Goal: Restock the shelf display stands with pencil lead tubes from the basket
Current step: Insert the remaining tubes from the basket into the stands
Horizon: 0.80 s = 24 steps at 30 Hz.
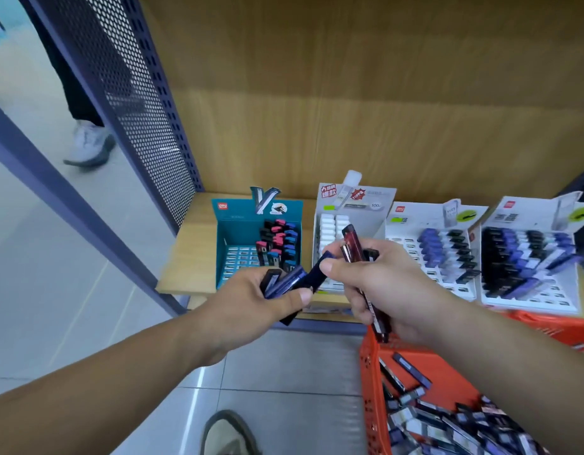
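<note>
My left hand (pixel 251 300) grips a bunch of blue and black pencil lead tubes (pixel 285 282) in front of the shelf edge. My right hand (pixel 382 284) holds several more tubes, a dark red one (pixel 353 245) sticking up, while its thumb and finger pinch a dark blue tube (pixel 318 272) that reaches across to the left hand's bunch. Behind the hands stands the teal display stand (pixel 231 238), partly filled with pink, blue and black tubes. The orange basket (pixel 372 382) at lower right holds many loose tubes (pixel 448 421).
A white stand (pixel 330 224) with white tubes and two more white stands (pixel 438 247) (pixel 526 257) with blue and black tubes line the wooden shelf (pixel 185 251). A perforated metal panel (pixel 146 103) bounds the shelf's left. Another person's shoe (pixel 88 144) is on the floor; my shoe (pixel 228 435) is below.
</note>
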Each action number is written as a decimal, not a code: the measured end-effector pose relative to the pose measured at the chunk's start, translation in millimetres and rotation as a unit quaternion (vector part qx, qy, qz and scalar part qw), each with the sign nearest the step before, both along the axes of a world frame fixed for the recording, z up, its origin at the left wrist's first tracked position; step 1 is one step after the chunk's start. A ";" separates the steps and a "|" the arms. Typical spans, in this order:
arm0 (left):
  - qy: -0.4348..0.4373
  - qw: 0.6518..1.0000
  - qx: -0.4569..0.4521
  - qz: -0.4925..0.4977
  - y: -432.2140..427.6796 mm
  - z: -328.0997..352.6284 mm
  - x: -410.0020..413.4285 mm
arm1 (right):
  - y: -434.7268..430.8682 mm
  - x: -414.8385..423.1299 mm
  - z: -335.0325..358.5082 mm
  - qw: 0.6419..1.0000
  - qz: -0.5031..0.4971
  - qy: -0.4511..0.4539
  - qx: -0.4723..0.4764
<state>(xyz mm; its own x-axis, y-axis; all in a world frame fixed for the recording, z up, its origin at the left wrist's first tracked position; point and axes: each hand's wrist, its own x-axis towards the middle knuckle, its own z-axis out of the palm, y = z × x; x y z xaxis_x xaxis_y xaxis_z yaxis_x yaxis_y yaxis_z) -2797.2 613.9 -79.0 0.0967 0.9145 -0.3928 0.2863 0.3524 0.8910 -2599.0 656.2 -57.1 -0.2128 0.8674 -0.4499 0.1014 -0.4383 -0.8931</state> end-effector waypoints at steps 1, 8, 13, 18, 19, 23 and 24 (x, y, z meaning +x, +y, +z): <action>0.000 1.000 0.003 0.000 1.1 -3.0 -1.4 | -0.2 -3.3 -1.5 1.000 -0.002 -0.004 -0.007; 0.036 0.997 0.054 0.034 29.6 -6.2 -32.0 | 19.6 -26.7 6.8 0.984 -0.013 -0.136 0.111; 0.184 0.978 0.089 0.029 60.1 -20.9 -72.6 | 37.7 -34.2 -8.2 0.957 0.011 -0.214 0.196; 0.210 0.968 0.138 -0.001 73.5 -49.8 -67.8 | 47.9 -43.6 -39.8 0.950 0.059 -0.212 0.220; 0.199 0.969 0.146 -0.008 74.7 -54.2 -64.4 | 51.3 -44.2 -44.7 0.950 0.067 -0.211 0.221; 0.188 0.968 0.169 0.008 83.1 -73.7 -52.8 | 64.4 -43.6 -61.1 0.952 0.077 -0.205 0.214; 0.186 0.967 0.172 0.014 84.5 -76.6 -50.5 | 67.0 -43.2 -64.1 0.954 0.077 -0.202 0.208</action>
<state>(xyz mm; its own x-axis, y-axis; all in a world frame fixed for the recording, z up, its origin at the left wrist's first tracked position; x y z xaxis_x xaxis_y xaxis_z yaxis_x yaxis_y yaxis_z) -2847.8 698.4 -155.6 -0.0202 0.9975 -0.0673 0.6046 0.0658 0.7938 -2642.2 723.1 -121.2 -0.2341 0.9611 -0.1463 0.5079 -0.0074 -0.8614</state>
